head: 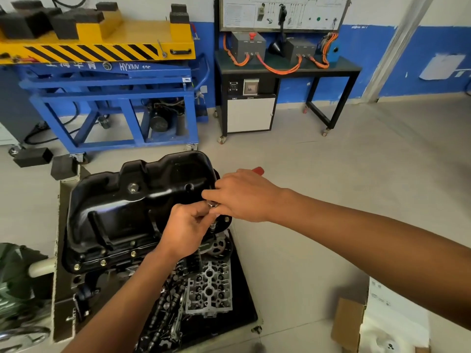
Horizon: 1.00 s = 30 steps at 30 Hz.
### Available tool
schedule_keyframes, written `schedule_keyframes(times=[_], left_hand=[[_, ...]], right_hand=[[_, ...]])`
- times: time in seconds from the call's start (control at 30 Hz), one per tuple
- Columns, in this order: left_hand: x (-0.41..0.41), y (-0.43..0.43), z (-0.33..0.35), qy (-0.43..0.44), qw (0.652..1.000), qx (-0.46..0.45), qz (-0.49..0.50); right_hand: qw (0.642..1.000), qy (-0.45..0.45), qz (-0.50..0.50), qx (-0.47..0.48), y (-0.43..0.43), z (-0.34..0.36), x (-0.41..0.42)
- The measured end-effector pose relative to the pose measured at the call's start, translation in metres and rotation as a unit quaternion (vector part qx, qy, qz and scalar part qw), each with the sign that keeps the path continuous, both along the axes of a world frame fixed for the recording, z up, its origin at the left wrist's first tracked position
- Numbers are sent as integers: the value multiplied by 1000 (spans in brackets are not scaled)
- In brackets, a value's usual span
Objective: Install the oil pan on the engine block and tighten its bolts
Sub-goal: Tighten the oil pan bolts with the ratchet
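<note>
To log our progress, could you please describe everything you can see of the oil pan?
The oil pan is glossy black pressed metal, with a deep far end, a shallower near step and a silver plug on top. It sits bottom-up on the engine, bolts along its near flange. At its right edge the left hand and right hand hold a red-handled wrench.
</note>
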<state>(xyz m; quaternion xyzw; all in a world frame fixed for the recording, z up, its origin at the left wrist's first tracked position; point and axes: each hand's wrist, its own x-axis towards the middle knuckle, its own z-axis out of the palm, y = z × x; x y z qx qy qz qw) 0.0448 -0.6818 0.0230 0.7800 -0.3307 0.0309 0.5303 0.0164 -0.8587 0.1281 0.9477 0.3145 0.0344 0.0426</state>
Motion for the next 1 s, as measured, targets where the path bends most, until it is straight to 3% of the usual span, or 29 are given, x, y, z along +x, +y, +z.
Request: schedule_keyframes(times=[0.3, 0.47, 0.57, 0.73, 0.87, 1.0], left_hand=[[-12, -15, 0, -23, 997, 40, 56], [-15, -10, -3, -7, 997, 30, 69], [-11, -2, -8, 9, 997, 16, 70], [-11, 3, -13, 47, 998, -8, 48], [-9, 2, -7, 5, 999, 8, 54], [-9, -2, -4, -11, 999, 13, 32]], right_hand=[[994, -1, -85, 76, 2, -9, -15], [993, 30, -104, 42, 20, -4, -16], [1000, 6, -2, -25, 18, 5, -2], [975, -15, 172, -138, 0, 14, 22], [983, 25, 156, -94, 0, 12, 21], [989, -37, 120, -84, -6, -2, 10]])
